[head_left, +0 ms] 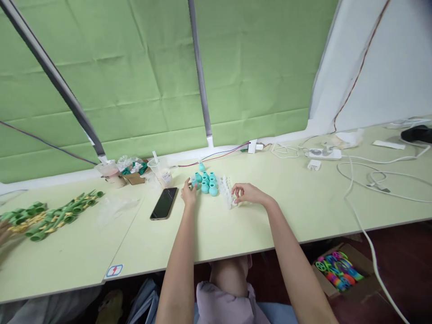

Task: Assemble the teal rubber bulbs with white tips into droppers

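Several small turquoise bottle-shaped pieces (204, 186) stand grouped upright with open necks, and one more turquoise piece with a pale top (201, 167) stands behind them. At the group's left edge, my left hand (189, 192) has its thumb and fingers curled around a turquoise piece. My right hand (248, 194) is pinched closed over a small white piece (235, 202), whose shape is partly hidden by the fingers. Rows of small white pieces (226, 191) lie between the turquoise group and my right hand.
A phone (164, 204) lies left of my left hand. Behind it stand plastic cups (161, 173) and a small carton (137, 178). Green tubular pieces (69, 213) lie far left, beside another person's hand (4, 231). A power strip (323, 154) and white cables occupy the right.
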Action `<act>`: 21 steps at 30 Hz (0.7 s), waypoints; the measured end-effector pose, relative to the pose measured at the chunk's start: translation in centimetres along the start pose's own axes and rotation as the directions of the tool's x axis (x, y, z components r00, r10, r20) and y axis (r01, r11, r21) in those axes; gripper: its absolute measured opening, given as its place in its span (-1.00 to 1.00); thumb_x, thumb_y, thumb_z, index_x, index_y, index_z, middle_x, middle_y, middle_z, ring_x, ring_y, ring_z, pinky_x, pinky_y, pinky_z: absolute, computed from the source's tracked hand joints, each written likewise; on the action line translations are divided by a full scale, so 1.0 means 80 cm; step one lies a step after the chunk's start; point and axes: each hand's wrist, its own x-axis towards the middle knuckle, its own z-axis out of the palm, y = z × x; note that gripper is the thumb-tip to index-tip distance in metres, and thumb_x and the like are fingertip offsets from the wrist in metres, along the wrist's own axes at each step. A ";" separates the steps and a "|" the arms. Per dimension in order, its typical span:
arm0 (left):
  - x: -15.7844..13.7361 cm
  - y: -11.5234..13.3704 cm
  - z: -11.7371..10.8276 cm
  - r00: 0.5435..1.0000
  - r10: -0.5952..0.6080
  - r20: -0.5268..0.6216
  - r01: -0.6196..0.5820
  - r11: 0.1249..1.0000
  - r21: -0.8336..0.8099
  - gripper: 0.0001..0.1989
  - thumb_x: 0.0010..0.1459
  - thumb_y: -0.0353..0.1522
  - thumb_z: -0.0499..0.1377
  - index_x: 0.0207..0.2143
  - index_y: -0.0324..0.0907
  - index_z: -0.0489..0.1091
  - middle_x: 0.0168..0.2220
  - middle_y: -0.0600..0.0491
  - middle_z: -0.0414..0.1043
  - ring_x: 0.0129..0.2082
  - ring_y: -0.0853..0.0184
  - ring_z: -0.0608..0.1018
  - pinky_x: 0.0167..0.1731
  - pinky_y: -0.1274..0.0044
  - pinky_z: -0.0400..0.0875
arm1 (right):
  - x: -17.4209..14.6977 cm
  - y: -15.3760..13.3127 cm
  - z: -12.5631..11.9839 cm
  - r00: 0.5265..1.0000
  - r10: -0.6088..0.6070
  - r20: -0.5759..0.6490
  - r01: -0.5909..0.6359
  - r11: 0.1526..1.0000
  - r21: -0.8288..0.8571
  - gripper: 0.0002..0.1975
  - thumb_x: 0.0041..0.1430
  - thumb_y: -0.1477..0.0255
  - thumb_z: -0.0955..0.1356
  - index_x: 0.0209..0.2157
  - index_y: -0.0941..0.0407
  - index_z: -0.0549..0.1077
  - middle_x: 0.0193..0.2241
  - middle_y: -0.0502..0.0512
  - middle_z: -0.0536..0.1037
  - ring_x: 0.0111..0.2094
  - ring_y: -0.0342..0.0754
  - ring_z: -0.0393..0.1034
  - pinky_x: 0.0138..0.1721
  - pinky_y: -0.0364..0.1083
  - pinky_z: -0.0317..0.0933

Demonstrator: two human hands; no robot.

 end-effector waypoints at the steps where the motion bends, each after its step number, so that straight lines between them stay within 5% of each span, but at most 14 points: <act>1: 0.000 0.000 -0.001 1.000 -0.022 -0.011 0.022 0.999 0.029 -0.60 0.04 -0.24 0.13 -0.04 -0.09 0.24 -0.11 -0.07 0.39 -0.07 0.11 0.38 -0.14 0.23 0.23 | 0.000 -0.001 -0.001 1.000 -0.016 -0.012 0.016 1.000 0.013 -0.69 -0.22 0.36 0.44 -0.33 0.10 0.43 -0.51 -0.07 0.46 -0.48 -0.16 0.27 -0.44 -0.18 0.12; 4: -0.005 0.005 -0.009 0.993 -0.009 -0.115 0.022 0.993 0.112 -0.72 0.01 -0.23 0.15 -0.20 -0.13 0.35 -0.11 -0.13 0.35 -0.03 0.03 0.31 -0.15 0.19 0.18 | 0.002 -0.005 0.000 0.996 -0.065 -0.063 0.067 0.998 0.022 -0.74 -0.14 0.32 0.42 -0.34 0.09 0.45 -0.50 -0.06 0.45 -0.48 -0.16 0.27 -0.42 -0.17 0.15; 6: -0.011 0.013 -0.015 0.971 0.138 -0.196 -0.114 0.985 0.130 -0.77 0.07 -0.26 0.09 -0.22 -0.14 0.34 -0.13 -0.13 0.34 -0.06 0.07 0.32 -0.15 0.23 0.18 | 0.002 -0.012 0.004 0.975 -0.102 -0.197 0.102 0.995 -0.010 -0.79 -0.06 0.31 0.38 -0.34 0.08 0.45 -0.49 -0.05 0.45 -0.51 -0.16 0.27 -0.42 -0.16 0.17; 8: -0.022 0.027 -0.022 0.912 0.352 -0.212 -0.326 0.934 0.149 -0.77 0.12 -0.31 0.02 -0.16 -0.15 0.32 -0.16 -0.11 0.35 -0.13 0.16 0.36 -0.16 0.31 0.21 | 0.002 -0.022 0.010 0.889 -0.165 -0.427 0.138 0.986 -0.094 -0.82 0.04 0.34 0.33 -0.29 0.07 0.44 -0.44 -0.01 0.47 -0.51 -0.15 0.28 -0.39 -0.14 0.19; 10: -0.037 0.047 -0.027 0.832 0.531 -0.158 -0.497 0.842 0.211 -0.74 0.12 -0.34 0.01 -0.13 -0.15 0.32 -0.24 -0.07 0.38 -0.22 0.20 0.38 -0.22 0.37 0.23 | 0.001 -0.033 0.018 0.746 -0.262 -0.612 0.160 0.963 -0.217 -0.80 0.12 0.38 0.28 -0.21 0.06 0.43 -0.37 0.04 0.48 -0.47 -0.12 0.31 -0.34 -0.12 0.21; 12: -0.055 0.068 -0.030 0.733 0.677 -0.059 -0.632 0.711 0.308 -0.70 0.10 -0.32 0.04 -0.09 -0.10 0.32 -0.26 -0.05 0.39 -0.24 0.19 0.37 -0.27 0.39 0.21 | 0.000 -0.040 0.027 0.656 -0.372 -0.657 0.179 0.922 -0.344 -0.79 0.16 0.39 0.25 -0.17 0.04 0.43 -0.30 0.09 0.47 -0.37 -0.08 0.36 -0.28 -0.11 0.22; 15: -0.076 0.089 -0.032 0.623 0.782 0.017 -0.727 0.571 0.380 -0.69 0.10 -0.30 0.04 -0.08 -0.05 0.34 -0.28 -0.04 0.39 -0.29 0.21 0.37 -0.30 0.39 0.18 | 0.001 -0.040 0.037 0.652 -0.484 -0.583 0.206 0.854 -0.478 -0.79 0.19 0.38 0.24 -0.19 -0.01 0.45 -0.27 0.09 0.48 -0.27 -0.07 0.38 -0.25 -0.13 0.22; 21: -0.083 0.092 -0.032 0.578 0.816 0.007 -0.743 0.522 0.419 -0.70 0.11 -0.28 0.03 -0.09 -0.04 0.35 -0.31 -0.03 0.40 -0.32 0.24 0.38 -0.33 0.41 0.16 | 0.002 -0.021 0.043 0.661 -0.532 -0.529 0.181 0.797 -0.576 -0.77 0.23 0.43 0.21 -0.17 -0.04 0.46 -0.18 0.06 0.50 -0.33 -0.12 0.41 -0.27 -0.14 0.19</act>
